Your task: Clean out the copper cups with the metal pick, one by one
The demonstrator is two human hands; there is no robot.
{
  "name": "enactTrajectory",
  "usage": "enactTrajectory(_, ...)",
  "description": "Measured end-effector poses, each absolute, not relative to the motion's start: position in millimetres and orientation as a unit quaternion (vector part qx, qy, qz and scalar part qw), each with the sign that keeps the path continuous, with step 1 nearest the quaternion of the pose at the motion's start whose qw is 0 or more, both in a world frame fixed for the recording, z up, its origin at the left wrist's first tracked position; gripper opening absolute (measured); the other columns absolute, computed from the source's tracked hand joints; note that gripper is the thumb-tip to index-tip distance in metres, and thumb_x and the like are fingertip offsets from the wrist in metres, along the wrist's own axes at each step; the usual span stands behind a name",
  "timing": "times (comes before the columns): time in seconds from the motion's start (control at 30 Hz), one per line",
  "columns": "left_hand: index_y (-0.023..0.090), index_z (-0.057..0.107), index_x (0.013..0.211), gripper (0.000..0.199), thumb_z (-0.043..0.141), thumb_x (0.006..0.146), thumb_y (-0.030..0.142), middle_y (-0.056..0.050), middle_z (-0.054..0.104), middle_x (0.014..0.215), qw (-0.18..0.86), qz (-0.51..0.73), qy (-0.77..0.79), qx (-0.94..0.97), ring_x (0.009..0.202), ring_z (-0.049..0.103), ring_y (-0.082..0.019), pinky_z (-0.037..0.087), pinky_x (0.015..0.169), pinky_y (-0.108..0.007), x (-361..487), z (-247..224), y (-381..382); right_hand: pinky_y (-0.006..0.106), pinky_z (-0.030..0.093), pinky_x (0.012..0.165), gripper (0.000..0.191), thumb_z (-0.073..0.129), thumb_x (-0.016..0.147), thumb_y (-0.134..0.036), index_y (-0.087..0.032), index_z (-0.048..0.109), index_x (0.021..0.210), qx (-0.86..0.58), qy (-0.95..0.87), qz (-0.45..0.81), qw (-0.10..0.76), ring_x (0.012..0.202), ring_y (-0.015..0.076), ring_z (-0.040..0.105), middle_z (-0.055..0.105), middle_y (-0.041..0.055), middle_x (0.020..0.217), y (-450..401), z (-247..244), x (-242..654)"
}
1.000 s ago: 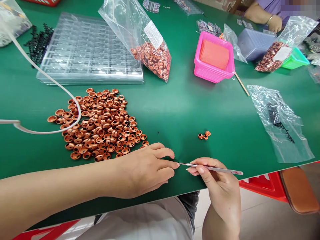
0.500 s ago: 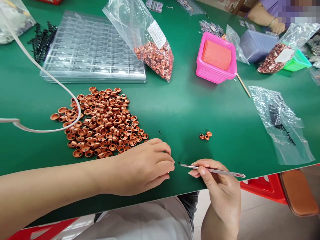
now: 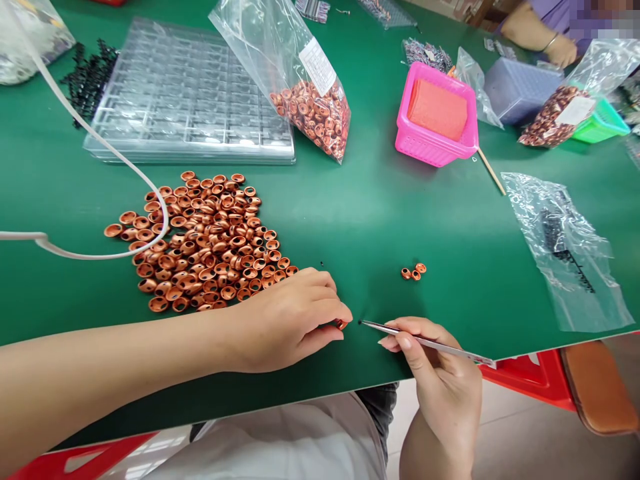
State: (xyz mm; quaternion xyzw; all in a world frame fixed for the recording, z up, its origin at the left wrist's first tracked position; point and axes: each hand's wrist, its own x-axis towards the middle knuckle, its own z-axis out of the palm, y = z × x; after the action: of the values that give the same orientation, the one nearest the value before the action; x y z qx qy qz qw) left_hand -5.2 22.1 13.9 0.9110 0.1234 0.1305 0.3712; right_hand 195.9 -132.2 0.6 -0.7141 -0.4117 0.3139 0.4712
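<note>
Between the thumb and fingers of my left hand (image 3: 293, 320) is a small copper-coloured cup (image 3: 341, 325), mostly hidden by the fingertips. My right hand (image 3: 440, 373) pinches a pair of metal tweezers (image 3: 425, 341), whose tips point left toward that cup. A tiny black piece (image 3: 360, 322) sits at the tweezer tips, a short gap away from the cup. Behind my left hand spreads a pile of copper-coloured cups (image 3: 200, 247) with holes in them. Several more copper cups (image 3: 416, 274) lie together beyond my right hand. Another tiny black speck (image 3: 323, 264) rests on the table.
Stacked clear plastic trays (image 3: 190, 100) and a bag of copper cups (image 3: 315, 123) stand behind the pile. A pink basket (image 3: 435, 150) holds an orange block. A white cord (image 3: 100, 143) loops over the pile. At right lies a clear bag (image 3: 570, 253); a co-worker's arm (image 3: 530, 30) is beyond.
The left hand has turned and lifted slightly, so the copper cup in its fingertips now shows. The right hand's tweezers have tilted a little, their tips slightly higher.
</note>
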Motion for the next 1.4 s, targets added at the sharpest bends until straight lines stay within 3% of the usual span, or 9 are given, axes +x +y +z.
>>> enactTrajectory(0.37,0.018,0.061,0.097,0.013,0.055,0.087,0.012,-0.001,0.066,0.086,0.434,0.149,0.149,0.876,0.083,0.055,-0.015,0.041,0.077,-0.027,-3,17,24,0.030,0.060,0.069,0.015,0.065,0.085,-0.023,-0.025,0.069,0.099,-0.698,-0.469,0.280,0.464,0.083,0.0180,0.070,0.072,0.0037,0.095,-134,-4,199)
enactTrajectory(1.4,0.017,0.062,0.095,0.012,0.053,0.088,0.013,0.000,0.063,0.084,0.424,0.147,0.154,0.881,0.082,0.051,-0.015,0.036,0.078,-0.027,-2,15,23,0.028,0.061,0.066,0.015,0.067,0.082,-0.019,-0.023,0.069,0.097,-0.698,-0.508,0.190,0.467,0.076,0.0165,0.072,0.074,0.0016,0.091,-139,-12,191)
